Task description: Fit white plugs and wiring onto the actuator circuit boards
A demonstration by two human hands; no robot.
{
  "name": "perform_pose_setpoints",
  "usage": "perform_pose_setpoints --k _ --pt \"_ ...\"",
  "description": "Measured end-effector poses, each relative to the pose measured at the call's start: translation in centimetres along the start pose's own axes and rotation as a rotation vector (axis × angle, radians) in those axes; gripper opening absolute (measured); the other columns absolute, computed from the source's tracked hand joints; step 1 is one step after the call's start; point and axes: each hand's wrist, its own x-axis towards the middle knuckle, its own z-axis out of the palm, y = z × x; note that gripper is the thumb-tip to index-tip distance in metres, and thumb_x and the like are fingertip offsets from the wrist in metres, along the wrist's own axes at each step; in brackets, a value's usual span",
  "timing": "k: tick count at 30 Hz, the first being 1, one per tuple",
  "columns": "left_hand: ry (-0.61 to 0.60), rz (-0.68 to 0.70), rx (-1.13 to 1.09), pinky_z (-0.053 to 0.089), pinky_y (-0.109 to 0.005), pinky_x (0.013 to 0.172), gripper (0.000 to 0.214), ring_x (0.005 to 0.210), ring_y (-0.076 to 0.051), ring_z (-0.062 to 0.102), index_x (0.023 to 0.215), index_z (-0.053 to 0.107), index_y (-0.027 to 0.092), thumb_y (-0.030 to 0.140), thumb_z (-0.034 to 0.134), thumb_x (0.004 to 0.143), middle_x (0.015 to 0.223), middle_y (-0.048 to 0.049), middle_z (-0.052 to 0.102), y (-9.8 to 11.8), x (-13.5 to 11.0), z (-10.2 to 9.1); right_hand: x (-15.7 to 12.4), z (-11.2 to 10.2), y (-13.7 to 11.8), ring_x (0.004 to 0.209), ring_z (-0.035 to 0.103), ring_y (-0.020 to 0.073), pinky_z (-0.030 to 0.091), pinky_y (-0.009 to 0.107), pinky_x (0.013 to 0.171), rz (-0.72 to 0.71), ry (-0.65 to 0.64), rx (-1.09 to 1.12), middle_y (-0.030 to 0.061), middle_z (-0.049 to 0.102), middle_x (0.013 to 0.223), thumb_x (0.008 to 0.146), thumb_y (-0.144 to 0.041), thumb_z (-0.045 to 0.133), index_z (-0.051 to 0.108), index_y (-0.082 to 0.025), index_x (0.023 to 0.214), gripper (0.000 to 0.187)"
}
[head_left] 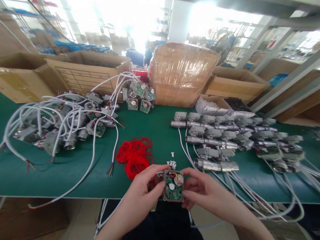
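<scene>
One unit [174, 194] sits clamped in their grip: left hand [147, 184] at nine o'clock, right hand [201, 186] at three, white pegs [173, 164] at twelve.

From my end, the housing [164, 195] looks like dull grey metal around a green circuit board [174, 194]. I see bright, smooth metal on the pipe fittings [229, 165], and what looks like smooth plastic on the white cables [94, 147] and small white pegs [172, 155]. The bench top [157, 134] appears smooth and low in sheen; the brown carton [174, 92] is cardboard under glossy, wrinkled clear film [184, 67].
</scene>
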Motion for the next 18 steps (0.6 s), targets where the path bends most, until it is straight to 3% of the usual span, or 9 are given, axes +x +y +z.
perform_pose_setpoints --k 10,18 --pt "-0.066 0.003 -0.072 0.052 -0.033 0.083 0.058 0.091 -0.021 0.062 0.133 0.062 0.024 0.021 0.063 0.075 0.121 -0.0067 0.065 0.2 -0.8 -0.2 -0.5 1.9 1.3 0.07 0.066 0.0119 0.05 0.024 0.063 -0.117 0.106 0.114 -0.0025 0.068 0.087 0.072 -0.021 0.072 0.054 -0.022 0.115 0.046" --pt "0.021 0.044 -0.013 0.048 -0.031 0.083 0.058 0.091 -0.02 0.062 0.128 0.064 0.025 0.015 0.066 0.071 0.116 -0.0041 0.065 0.0 -0.9 0.6 -0.2 3.2 0.9 0.096 0.07 0.0194 0.053 0.03 0.078 -0.186 0.178 0.097 0.0034 0.072 0.104 0.073 -0.021 0.073 0.056 -0.023 0.115 0.045"
